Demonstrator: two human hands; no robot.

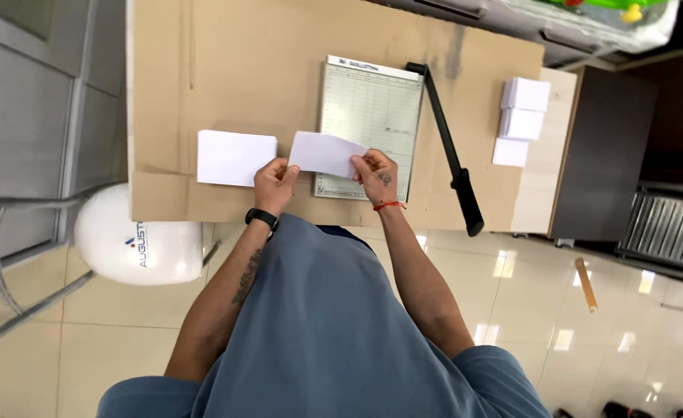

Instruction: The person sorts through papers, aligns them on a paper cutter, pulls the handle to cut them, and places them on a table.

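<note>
Head view, looking straight down: broad cardboard-covered table [202,62], brown and creased. On it, paper trimmer [368,116] with gridded green base, black cutter arm [450,159] swung out to its right side. Left of the trimmer, flat stack of white cards [235,157]; well apart at the table's right edge, smaller stacks of cut cards [521,116]. Above the trimmer's near edge, single white sheet [324,153], held level between both hands. Left hand [274,186] pinching its left corner, right hand [375,175] pinching its right end, fingers of both closed on the paper.
</note>
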